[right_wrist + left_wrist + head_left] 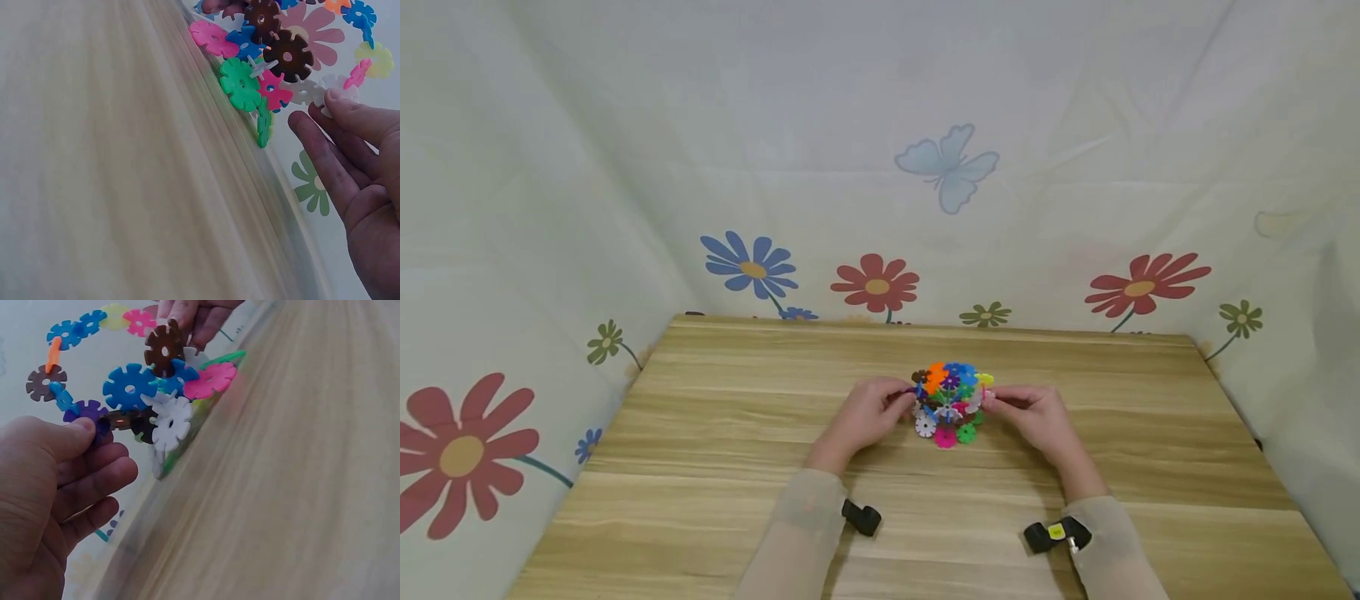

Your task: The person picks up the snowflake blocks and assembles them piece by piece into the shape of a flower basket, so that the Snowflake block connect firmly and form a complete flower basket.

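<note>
Between the two hands stands a structure of interlocked plastic snowflake discs [951, 406], notched round pieces in blue, orange, purple, brown, green, pink, white and yellow. Its upper discs form a ring, plain in the left wrist view. On the left side, my left hand [868, 414] pinches a purple disc [89, 414] of that ring between thumb and fingers. Opposite, my right hand [1036, 417] pinches a white disc [340, 89] with thumb and index finger. Lower down, a white disc [925, 426], a pink disc [945, 437] and a green disc [966, 433] face the front.
The structure is over the middle of a wood-grain table [737, 400]. Behind and beside the table hangs a pale cloth [820, 167] printed with flowers and a butterfly. Black wrist cameras [862, 518] are strapped to both sleeved forearms.
</note>
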Demonstrator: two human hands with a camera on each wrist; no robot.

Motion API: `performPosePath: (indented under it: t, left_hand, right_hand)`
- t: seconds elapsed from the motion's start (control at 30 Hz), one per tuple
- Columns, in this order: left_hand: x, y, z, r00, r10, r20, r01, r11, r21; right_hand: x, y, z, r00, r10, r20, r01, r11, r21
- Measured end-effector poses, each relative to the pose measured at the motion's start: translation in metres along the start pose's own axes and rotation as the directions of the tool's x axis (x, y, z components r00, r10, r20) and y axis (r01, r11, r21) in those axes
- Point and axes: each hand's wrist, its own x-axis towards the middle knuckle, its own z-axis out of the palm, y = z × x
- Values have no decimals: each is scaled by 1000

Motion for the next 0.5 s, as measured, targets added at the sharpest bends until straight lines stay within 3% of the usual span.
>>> performPosePath:
  t: [0.27, 0.5]
  left_hand:
    - [-4, -3, -12, 999, -23, -35, 23, 1000, -2]
    - [-6, 2, -25, 994, -101, 31, 99, 993, 61]
  right_hand:
    - [3, 1, 4, 1000, -25, 14, 25, 999, -26]
    - [3, 1, 7, 999, -17, 28, 18, 999, -40]
